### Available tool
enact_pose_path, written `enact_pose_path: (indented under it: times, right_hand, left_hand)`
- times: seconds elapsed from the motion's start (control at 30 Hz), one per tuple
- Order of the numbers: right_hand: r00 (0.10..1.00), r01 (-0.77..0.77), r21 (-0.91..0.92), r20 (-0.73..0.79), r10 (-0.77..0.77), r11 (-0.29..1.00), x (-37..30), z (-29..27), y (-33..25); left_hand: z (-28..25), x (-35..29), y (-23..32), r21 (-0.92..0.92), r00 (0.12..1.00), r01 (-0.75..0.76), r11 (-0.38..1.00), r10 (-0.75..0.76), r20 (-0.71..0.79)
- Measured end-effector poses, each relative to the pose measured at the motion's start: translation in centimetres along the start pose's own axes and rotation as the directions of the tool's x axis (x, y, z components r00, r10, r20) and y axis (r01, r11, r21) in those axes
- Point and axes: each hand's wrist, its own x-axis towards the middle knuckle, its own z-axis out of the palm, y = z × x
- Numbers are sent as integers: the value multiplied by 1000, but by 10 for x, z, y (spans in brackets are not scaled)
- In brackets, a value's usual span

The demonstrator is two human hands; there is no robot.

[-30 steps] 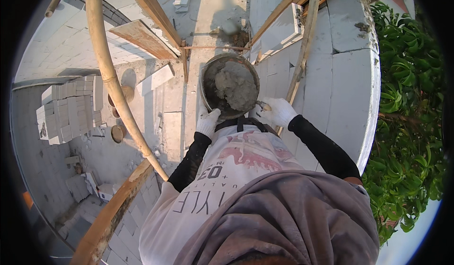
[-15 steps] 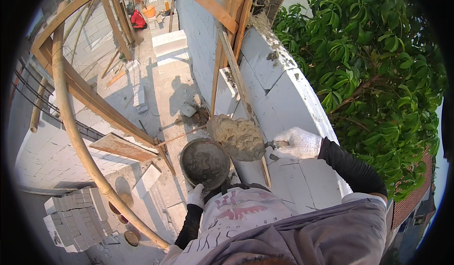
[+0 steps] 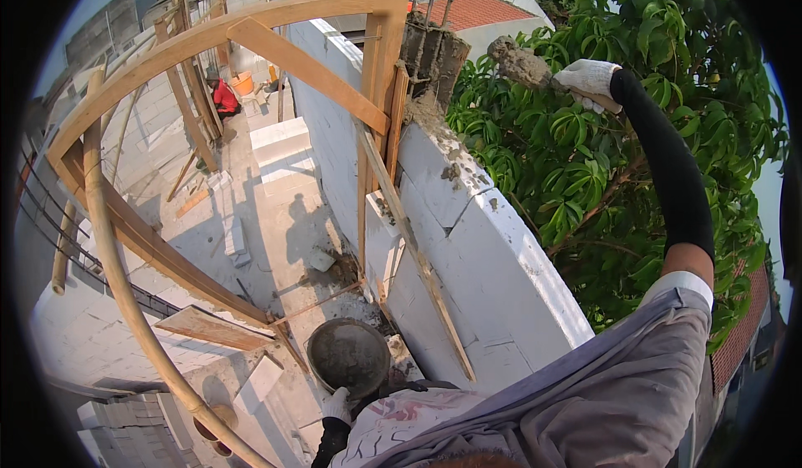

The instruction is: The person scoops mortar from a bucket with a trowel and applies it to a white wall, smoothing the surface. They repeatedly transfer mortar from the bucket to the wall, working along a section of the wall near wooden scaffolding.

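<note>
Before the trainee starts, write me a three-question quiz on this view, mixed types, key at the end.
1. What does the left hand hold?
A) a bamboo pole
B) a round dark bucket
C) a white block

2. True or false: the trowel in the right hand is bare.

3. In the view, on which side of the near white block wall do the green leaves show?

Key:
1. B
2. False: a lump of mortar sits on it.
3. The right side.
</note>
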Motion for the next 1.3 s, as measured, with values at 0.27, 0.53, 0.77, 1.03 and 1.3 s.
enact_pose_path:
  times: [0.27,0.53,0.77,1.03,1.3]
  right_hand:
    - [967,130,82,-233,-108,988,180,-9,-117]
    - [920,232,-255,-256,-296,939,180,14,-174]
    - [868,337,-144,-336,-367,930,173,8,-151]
    - [889,-24,-513,-403,-216,858,214,37,-123]
    - [936,125,-405,-255,-243,906,160,11,-141]
  left_hand:
    - [-12,-17,-8,8,983,44,999,-42,-176]
    - [6,-33,-4,-12,972,-38,999,34,-234]
    - [8,-21,1,-41,989,-49,998,43,-140]
    - [6,-23,-1,-56,989,-24,998,16,-145]
    - [-2,-17,-6,-1,992,-24,1000,23,-125]
